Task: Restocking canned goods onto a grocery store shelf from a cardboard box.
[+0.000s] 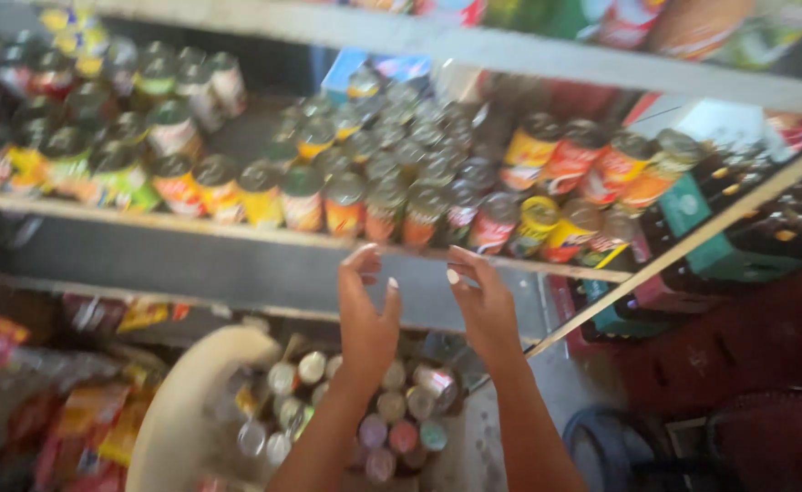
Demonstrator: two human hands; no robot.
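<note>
Tins (401,205) with bright labels crowd the shelf; left hand (367,314) and right hand (480,305) open, empty

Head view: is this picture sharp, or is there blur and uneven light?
Head view: blurred throughout, so the cans on the shelf show smeared labels; both raised hands, left hand and right hand, are soft-edged; the light is brighter on the upper shelf and dimmer below it.
</note>
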